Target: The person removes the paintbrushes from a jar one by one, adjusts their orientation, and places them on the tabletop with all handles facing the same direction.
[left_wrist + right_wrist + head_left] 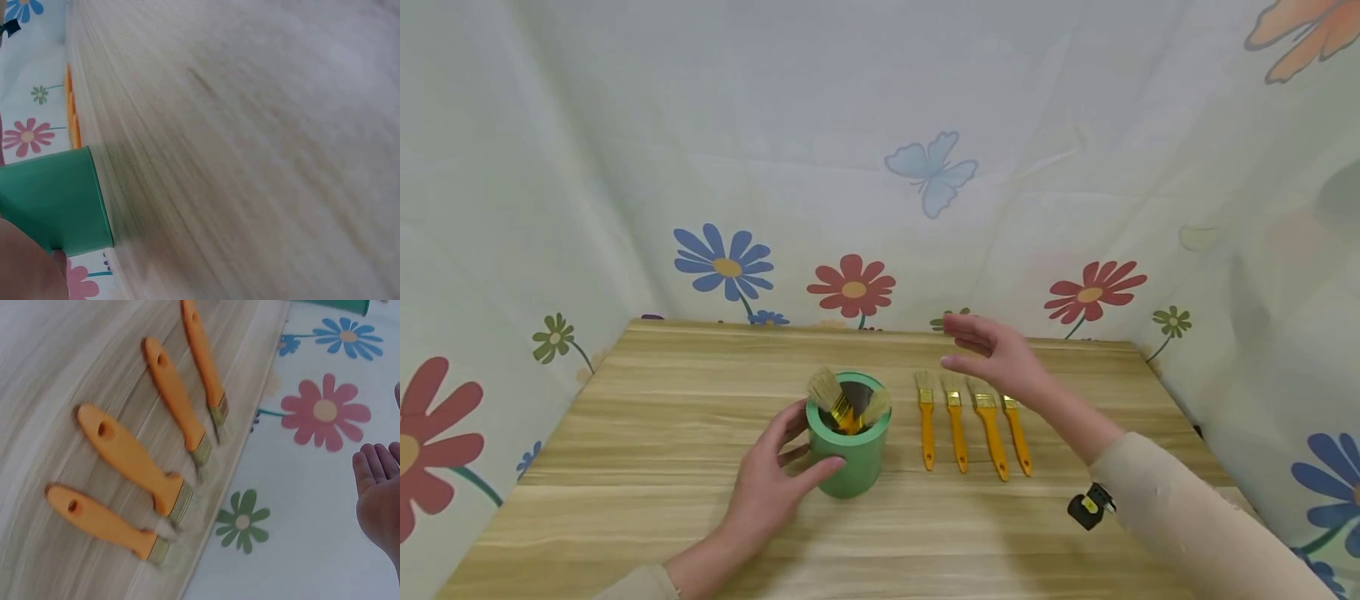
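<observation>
My left hand [771,479] grips a green cylindrical can [859,467], thumb on its near side and fingers round its left side. Inside the can two paintbrushes show, bristles up: one leans left [824,388], the other leans right [877,403]. To the can's right, several paintbrushes with orange handles [958,437] lie in a row, bristles toward the back wall. Over the bristle ends of that row hovers my right hand [1000,358], fingers extended, holding nothing. In the right wrist view the same brushes, such as the wide one [131,453], lie apart from each other.
The wooden table [685,400] ends at a white cloth wall [820,192] printed with flowers and a butterfly. More of this cloth hangs at both sides. A small black device [1086,510] is by the right sleeve.
</observation>
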Action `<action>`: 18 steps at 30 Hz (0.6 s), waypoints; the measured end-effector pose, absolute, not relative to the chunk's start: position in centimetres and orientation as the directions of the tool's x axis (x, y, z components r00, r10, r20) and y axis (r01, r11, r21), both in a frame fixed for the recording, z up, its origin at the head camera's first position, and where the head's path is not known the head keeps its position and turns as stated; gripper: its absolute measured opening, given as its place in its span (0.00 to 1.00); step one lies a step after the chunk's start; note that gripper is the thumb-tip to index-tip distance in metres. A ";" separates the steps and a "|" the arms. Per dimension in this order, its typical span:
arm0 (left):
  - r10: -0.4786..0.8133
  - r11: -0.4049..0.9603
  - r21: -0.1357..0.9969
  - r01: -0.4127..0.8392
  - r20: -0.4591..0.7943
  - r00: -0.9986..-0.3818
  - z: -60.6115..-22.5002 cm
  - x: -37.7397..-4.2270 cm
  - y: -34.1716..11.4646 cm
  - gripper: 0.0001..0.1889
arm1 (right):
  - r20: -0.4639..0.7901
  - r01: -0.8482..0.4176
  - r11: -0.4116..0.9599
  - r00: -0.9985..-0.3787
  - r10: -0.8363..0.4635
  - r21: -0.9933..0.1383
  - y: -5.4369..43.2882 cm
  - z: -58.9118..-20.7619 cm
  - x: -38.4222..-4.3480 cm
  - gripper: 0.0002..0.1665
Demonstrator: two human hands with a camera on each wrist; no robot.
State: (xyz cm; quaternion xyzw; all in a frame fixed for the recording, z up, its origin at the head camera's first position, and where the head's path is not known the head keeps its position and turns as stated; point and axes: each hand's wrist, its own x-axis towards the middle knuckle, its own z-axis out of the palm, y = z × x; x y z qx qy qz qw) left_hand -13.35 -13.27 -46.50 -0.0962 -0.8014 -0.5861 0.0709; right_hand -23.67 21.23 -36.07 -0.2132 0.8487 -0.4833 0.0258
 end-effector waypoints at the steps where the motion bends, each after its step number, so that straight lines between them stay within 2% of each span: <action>1: 0.070 0.295 0.926 0.237 0.226 -0.972 -46.5 -13.3 -13.3 0.46 | 0.169 -0.348 0.436 -0.901 -0.399 -0.830 20.9 -35.9 -23.4 0.40; 13: 0.069 0.300 0.924 0.239 0.229 -0.971 -46.4 -13.3 -13.2 0.45 | 0.181 -0.430 0.431 -0.843 -0.507 -0.794 17.7 -35.4 -21.4 0.49; 18: 0.067 0.302 0.923 0.239 0.229 -0.971 -46.5 -13.3 -13.2 0.45 | 0.177 -0.455 0.434 -0.821 -0.543 -0.778 16.8 -35.4 -20.8 0.50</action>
